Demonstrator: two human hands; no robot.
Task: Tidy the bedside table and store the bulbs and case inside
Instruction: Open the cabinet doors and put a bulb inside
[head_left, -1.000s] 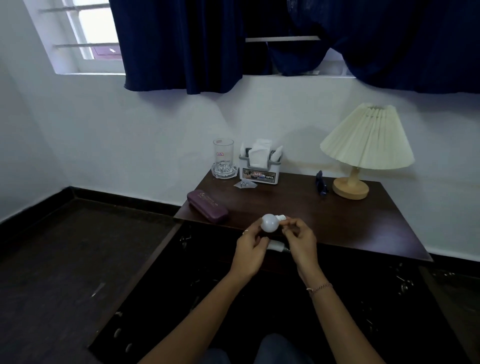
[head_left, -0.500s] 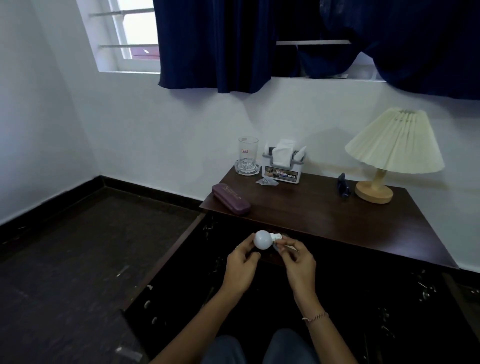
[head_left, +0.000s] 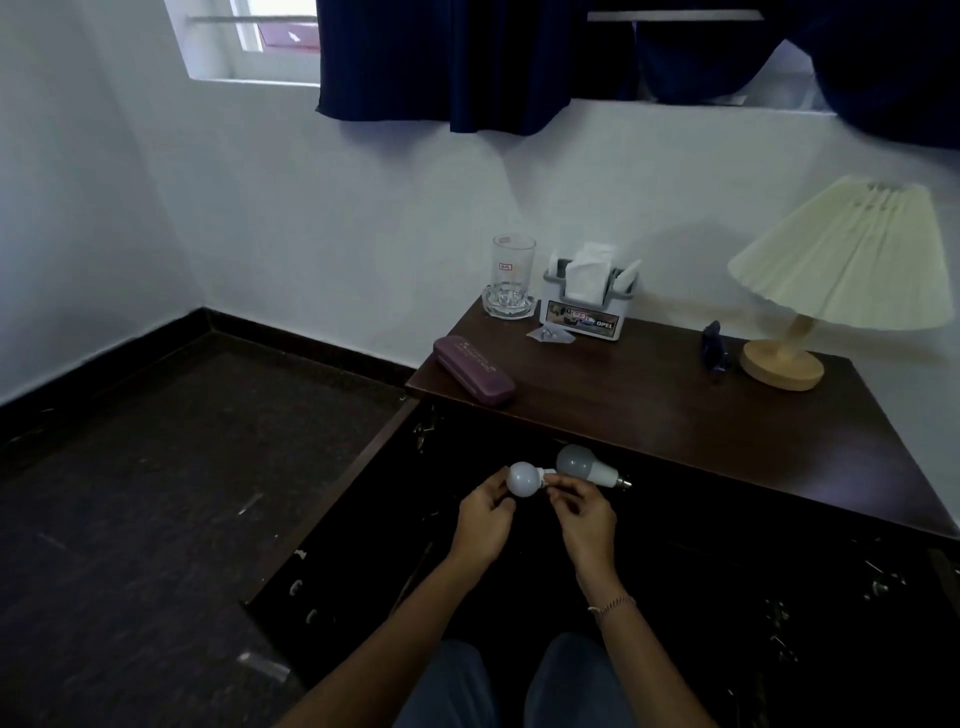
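My left grip (head_left: 480, 525) cups the globe of the small bulb (head_left: 522, 479) and my right grip (head_left: 584, 519) pinches its base, both closed on it, over the dark open compartment below the front edge of the surface (head_left: 675, 415). The larger bulb (head_left: 584, 463) lies just beyond, apparently inside already. One stored, one going in, I'd say; the purple case (head_left: 474, 369) waits at the front left corner. Along the back edge: glass (head_left: 511, 275), tissue holder (head_left: 587, 301), lamp (head_left: 841, 270). White wall, navy curtain (head_left: 467, 62) above.
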